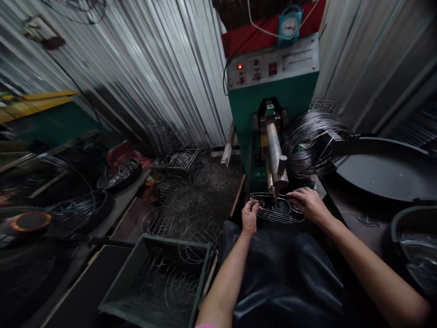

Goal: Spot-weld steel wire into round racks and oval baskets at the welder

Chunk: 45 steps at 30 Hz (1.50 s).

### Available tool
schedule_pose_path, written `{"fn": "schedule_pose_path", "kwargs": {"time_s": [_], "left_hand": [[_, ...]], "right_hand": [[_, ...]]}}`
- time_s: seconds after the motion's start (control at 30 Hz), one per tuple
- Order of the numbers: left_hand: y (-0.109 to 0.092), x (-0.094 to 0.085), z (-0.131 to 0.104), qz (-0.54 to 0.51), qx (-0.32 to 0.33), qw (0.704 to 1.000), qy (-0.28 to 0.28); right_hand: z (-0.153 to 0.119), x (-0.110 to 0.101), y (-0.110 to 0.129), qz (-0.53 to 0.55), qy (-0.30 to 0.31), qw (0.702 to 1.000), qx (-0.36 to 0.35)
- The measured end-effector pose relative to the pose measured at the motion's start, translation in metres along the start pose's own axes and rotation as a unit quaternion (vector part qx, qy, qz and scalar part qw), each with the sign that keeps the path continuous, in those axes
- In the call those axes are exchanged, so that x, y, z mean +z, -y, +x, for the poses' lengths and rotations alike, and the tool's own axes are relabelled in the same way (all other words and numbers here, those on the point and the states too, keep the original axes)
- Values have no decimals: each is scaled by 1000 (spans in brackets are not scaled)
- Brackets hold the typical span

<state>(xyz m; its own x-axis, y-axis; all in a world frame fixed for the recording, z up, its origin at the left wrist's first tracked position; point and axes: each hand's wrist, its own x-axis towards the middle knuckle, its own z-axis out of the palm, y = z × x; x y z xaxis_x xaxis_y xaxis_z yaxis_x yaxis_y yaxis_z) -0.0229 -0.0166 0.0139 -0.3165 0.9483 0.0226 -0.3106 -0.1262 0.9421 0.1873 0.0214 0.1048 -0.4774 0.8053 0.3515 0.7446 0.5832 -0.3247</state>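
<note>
A wire rack (278,216) with parallel bars and a curved rim lies level over my lap, below the metal electrode arm (276,152) of a green spot welder (244,132). My left hand (250,215) pinches its left end between thumb and fingers. At the far right side, my right hand (309,204) has its fingers closed at the rim, close to the electrode tip. Whether the right fingers hold the rim itself or a small separate wire piece is too dark to tell. A black apron (283,273) covers my lap beneath the rack.
On the left stands a green plastic crate (119,284) with wire pieces inside; more wire racks (184,196) litter the floor behind it. Coiled wire (307,143) hangs beside the welder. Right of me are a large round pan (385,168) and a black tub (403,223).
</note>
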Motion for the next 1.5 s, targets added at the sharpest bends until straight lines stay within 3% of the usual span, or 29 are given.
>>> {"fn": "schedule_pose_path", "kwargs": {"time_s": [0.33, 0.6, 0.67, 0.77, 0.8, 0.87, 0.93, 1.0, 1.07, 1.2, 1.33, 1.5], "left_hand": [[5, 2, 1, -10, -9, 1000, 1], [1, -2, 6, 16, -4, 1000, 19], [0, -6, -1, 64, 32, 997, -13], [11, -7, -30, 98, 48, 985, -136], [19, -4, -42, 80, 3, 982, -172], [38, 9, -66, 8, -191, 967, -167], [57, 30, -82, -104, -446, 885, -89], [72, 55, -87, -225, -505, 832, -44], [82, 81, -85, -320, -485, 814, -18], [90, 116, -70, -426, -406, 808, -32], [92, 127, -57, -481, -344, 804, -60], [94, 128, -53, -495, -339, 792, -107]], "right_hand": [[3, -3, 1, -23, 4, 1000, -11], [3, -3, 1, 18, 9, 1000, -13], [-2, -6, 1, 38, -2, 999, 5], [-18, -12, -1, 77, -38, 994, 65], [-26, -13, -1, 91, -55, 990, 95], [-46, -12, 1, 124, -87, 975, 165], [-69, -8, 6, 162, -111, 952, 235], [-92, -3, 14, 201, -117, 930, 285], [-113, -1, 20, 232, -106, 916, 309], [-151, -10, 19, 249, -78, 904, 339], [-178, -20, 6, 261, -65, 885, 379], [-186, -19, 7, 295, -45, 858, 419]]}}
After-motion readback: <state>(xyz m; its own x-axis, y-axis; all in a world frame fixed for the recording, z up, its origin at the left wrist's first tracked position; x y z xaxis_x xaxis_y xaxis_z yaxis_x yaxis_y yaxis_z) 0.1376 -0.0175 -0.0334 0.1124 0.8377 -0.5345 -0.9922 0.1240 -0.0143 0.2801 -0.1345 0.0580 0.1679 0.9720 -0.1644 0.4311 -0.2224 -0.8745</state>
